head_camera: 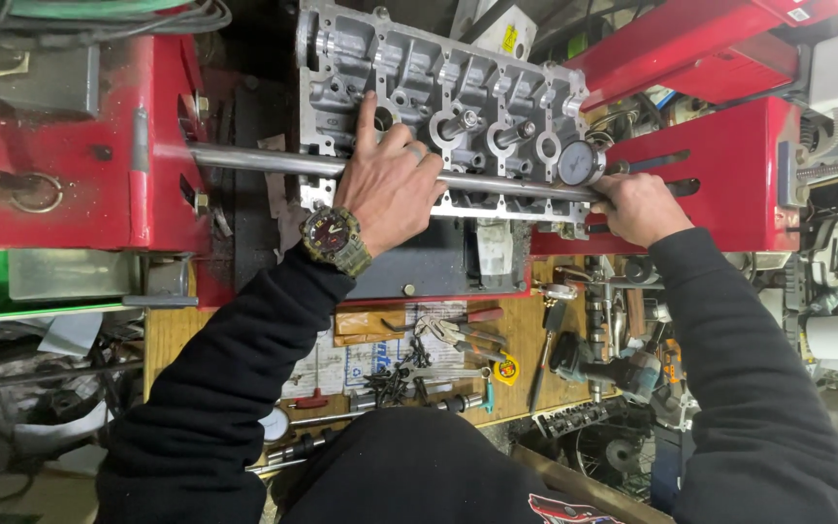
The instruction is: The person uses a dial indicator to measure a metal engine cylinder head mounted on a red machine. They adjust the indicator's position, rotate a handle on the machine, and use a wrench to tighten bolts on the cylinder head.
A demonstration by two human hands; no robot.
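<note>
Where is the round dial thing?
In the head view, the round dial gauge sits on the long steel bar, right of centre, just above the right hand.

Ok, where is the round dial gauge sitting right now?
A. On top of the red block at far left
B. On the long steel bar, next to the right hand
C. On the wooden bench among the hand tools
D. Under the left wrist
B: the dial gauge sits on the steel bar laid across the cylinder head, just beside the right hand, which grips the bar's end.
</note>
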